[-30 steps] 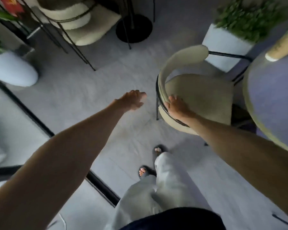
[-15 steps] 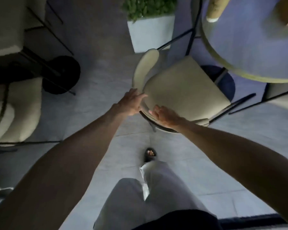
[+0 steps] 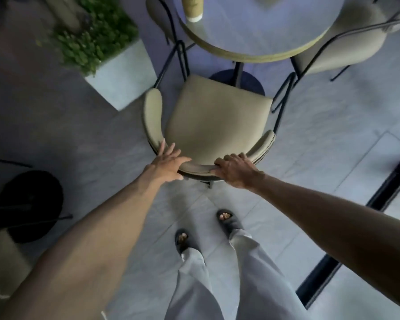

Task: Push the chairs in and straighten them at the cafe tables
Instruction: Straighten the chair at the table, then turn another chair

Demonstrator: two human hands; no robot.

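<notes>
A beige cushioned chair [image 3: 214, 118] with a curved backrest and thin black legs faces the round cafe table [image 3: 261, 31] ahead of me. Its front edge lies just short of the table's rim, near the dark round table base [image 3: 237, 83]. My left hand [image 3: 168, 163] rests on the left part of the backrest with fingers stretched over its top. My right hand [image 3: 234, 168] is curled around the backrest's right part. Both hands touch the chair.
A white square planter [image 3: 123, 75] with green leaves stands left of the chair. Another beige chair [image 3: 346, 40] sits at the table's right side. A paper cup [image 3: 192, 8] stands on the table. A black round base [image 3: 30, 204] lies at lower left; a dark floor track [image 3: 360, 227] runs on the right.
I have turned to stand squarely behind the chair. My left hand has come onto the backrest beside the right one, and the chair now points straight at the table.
</notes>
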